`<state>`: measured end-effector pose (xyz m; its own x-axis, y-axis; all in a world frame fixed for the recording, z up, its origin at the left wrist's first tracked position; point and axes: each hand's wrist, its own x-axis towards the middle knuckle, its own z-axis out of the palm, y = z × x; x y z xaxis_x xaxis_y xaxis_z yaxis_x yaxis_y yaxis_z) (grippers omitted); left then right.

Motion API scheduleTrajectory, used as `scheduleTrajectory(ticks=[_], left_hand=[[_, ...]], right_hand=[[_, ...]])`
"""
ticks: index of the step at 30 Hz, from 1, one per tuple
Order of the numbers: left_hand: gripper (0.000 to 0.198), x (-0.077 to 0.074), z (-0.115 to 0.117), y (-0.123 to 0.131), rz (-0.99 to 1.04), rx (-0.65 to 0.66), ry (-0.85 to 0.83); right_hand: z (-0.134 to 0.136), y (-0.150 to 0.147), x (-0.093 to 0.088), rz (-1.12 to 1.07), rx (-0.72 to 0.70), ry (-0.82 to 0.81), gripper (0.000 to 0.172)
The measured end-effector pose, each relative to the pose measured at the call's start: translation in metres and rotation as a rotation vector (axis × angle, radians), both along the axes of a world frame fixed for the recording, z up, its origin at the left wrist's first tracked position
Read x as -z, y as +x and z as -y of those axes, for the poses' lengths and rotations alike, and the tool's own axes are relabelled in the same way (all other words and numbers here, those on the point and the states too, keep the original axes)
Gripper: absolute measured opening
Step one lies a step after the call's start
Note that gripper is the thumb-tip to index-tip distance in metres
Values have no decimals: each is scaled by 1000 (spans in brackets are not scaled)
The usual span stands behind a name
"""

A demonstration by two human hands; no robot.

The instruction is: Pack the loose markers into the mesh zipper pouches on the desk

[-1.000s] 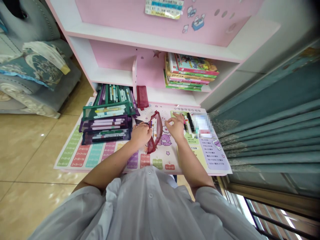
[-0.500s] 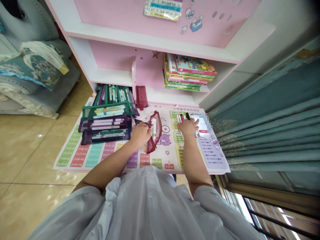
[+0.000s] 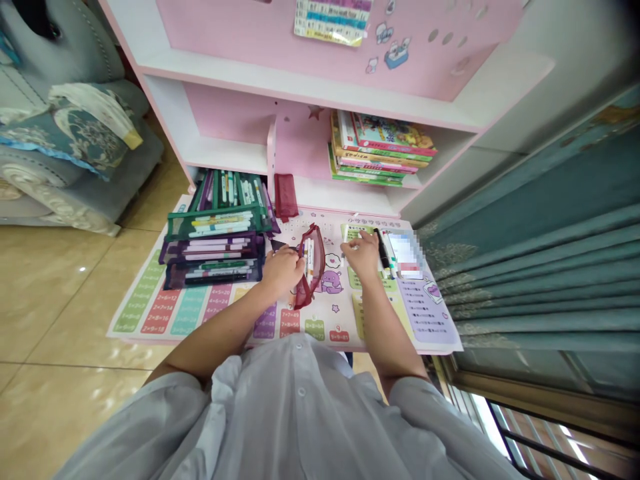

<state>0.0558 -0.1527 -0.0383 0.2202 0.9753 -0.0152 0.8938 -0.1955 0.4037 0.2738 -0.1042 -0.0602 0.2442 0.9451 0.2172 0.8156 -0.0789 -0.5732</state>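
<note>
Left hand: clamped on the edge of a maroon mesh pencil pouch, long axis running front-to-back, mid-way along a pink printed times-table mat. Right hand: apart from pouch, beside a black marker; any hold cannot be told.

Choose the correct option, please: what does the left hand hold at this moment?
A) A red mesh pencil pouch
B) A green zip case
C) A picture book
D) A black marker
A. The left hand grips the side of the red mesh pencil pouch, which stands tilted on the desk mat with pens inside.
</note>
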Motion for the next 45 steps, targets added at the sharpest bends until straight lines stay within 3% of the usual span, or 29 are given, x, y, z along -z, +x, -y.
scheduleTrajectory(ticks=[4,9,15,28,33,36,40,45], left_hand=[[37,0,0,0,8,-8,-8],[36,-4,1,2,7,0,2],[36,-7,3,2,-6,-3,-10],[35,-4,1,1,4,-2,-24],[37,-3,0,1,18,-11,-14],[37,-1,0,1,25,-11,-16],[37,0,0,0,25,-3,-10],[36,-1,0,1,40,-12,4]], right_hand=[[17,-34,-7,-176,-121,6,13],[24,-60,-1,-180,-312,11,19],[22,-66,10,-163,-306,-119,16],[23,-71,14,-102,-269,-138,19],[14,-54,10,-78,-310,14,18],[5,-30,7,3,-141,43,19],[-7,6,9,182,89,-43,26],[-19,32,20,290,136,-229,34]])
